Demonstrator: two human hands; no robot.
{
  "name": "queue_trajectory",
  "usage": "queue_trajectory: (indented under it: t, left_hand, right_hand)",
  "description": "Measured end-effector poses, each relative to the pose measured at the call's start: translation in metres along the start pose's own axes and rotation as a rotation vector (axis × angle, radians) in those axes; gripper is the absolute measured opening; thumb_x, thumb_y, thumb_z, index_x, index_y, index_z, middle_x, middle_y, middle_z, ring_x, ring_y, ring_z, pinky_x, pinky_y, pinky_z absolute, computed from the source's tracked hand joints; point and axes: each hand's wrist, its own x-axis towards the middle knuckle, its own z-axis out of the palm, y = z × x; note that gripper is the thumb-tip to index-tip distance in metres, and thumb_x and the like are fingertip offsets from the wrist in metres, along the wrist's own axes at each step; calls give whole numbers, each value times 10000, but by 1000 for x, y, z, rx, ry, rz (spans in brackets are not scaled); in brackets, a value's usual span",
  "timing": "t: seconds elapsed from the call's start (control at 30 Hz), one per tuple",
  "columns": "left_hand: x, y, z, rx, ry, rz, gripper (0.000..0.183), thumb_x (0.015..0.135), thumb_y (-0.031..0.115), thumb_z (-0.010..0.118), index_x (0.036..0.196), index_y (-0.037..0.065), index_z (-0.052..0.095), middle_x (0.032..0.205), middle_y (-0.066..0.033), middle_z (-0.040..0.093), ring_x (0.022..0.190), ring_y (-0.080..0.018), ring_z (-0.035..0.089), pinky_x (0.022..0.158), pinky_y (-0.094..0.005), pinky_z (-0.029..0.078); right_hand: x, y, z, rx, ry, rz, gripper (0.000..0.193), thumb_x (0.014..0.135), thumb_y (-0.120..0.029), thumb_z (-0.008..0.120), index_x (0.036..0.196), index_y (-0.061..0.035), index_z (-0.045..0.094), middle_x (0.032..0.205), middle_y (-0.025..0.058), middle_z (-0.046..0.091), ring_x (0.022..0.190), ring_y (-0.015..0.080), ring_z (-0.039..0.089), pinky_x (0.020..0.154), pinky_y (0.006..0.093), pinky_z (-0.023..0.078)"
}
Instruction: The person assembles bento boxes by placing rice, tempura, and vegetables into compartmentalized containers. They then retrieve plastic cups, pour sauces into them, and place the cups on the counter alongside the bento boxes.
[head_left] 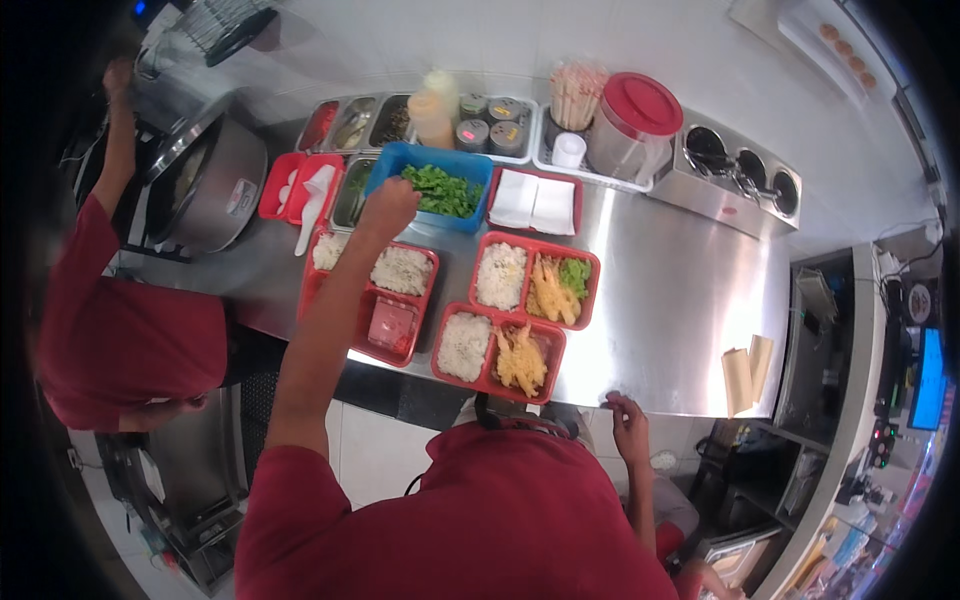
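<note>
Nearest, the right hand hangs low beside the near edge of the steel surface, its fingers bent; whether they pinch anything, I cannot tell. Just over that edge sits the nearer red tray, with rice in one compartment and fried pieces in the other. The farther red tray beyond it carries similar food plus a lettuce leaf. The left red tray lies partly beneath the left forearm. Farther on, the left hand is at the near left side of the blue bin, where the chopped greens lie; its fingertips are hidden, so I cannot tell whether they are pressed together on leaves or spread. To do this reach well, I would take a small, loose portion, shake off strays over the bin, lift straight up before swinging away, and hold the forearm high so the sleeve and skin stay off the rice below. As for writing, the cooker at left bears a pale label, too small to read; farthest back, the shakers show small coloured marks on their lids, and the chopstick wrappers carry reddish print, none of it legible.
</note>
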Motion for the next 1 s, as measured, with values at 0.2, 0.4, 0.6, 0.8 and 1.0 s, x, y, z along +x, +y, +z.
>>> queue_trajectory:
  t: [0.2, 0.4, 0.6, 0.8, 1.0]
  left_hand:
    - [2, 1, -5, -25, 28, 30, 265, 923, 213, 605, 854, -32, 677, 936, -253, 668, 908, -435, 649, 831, -507, 534]
    - [-17, 11, -64, -143, 121, 10, 165, 896, 133, 626, 888, -20, 689, 885, -234, 675, 854, -420, 643, 763, -502, 500]
    - [-44, 24, -115, -191, 309, 90, 162, 888, 96, 620, 841, -55, 654, 823, -261, 645, 810, -449, 625, 712, -504, 482]
    - [-56, 29, -110, -229, 336, 40, 145, 900, 84, 613, 858, -50, 652, 832, -263, 646, 809, -452, 624, 709, -504, 484]
    - [-72, 27, -62, -219, 385, -45, 153, 913, 80, 599, 857, -56, 642, 832, -274, 643, 816, -460, 626, 712, -514, 485]
  right_hand:
    - [1, -8, 2, 47, 38, -89, 177, 983, 4, 535, 1118, -37, 641, 974, 126, 706, 901, 207, 710, 709, 332, 558]
    - [7, 3, 0, 107, 21, -104, 190, 993, 8, 514, 1127, -16, 647, 973, 130, 710, 864, 189, 708, 704, 298, 556]
    - [29, 2, -12, 71, -82, -93, 172, 995, -28, 519, 1111, -24, 646, 860, 111, 706, 768, 190, 696, 693, 318, 554]
    - [54, -13, -28, 21, -127, -160, 219, 1007, -112, 509, 1139, -27, 661, 873, 117, 705, 771, 190, 690, 704, 319, 549]
    - [63, -10, -30, 61, -163, -186, 253, 1005, -145, 502, 1159, -18, 658, 909, 126, 706, 832, 214, 696, 763, 329, 547]
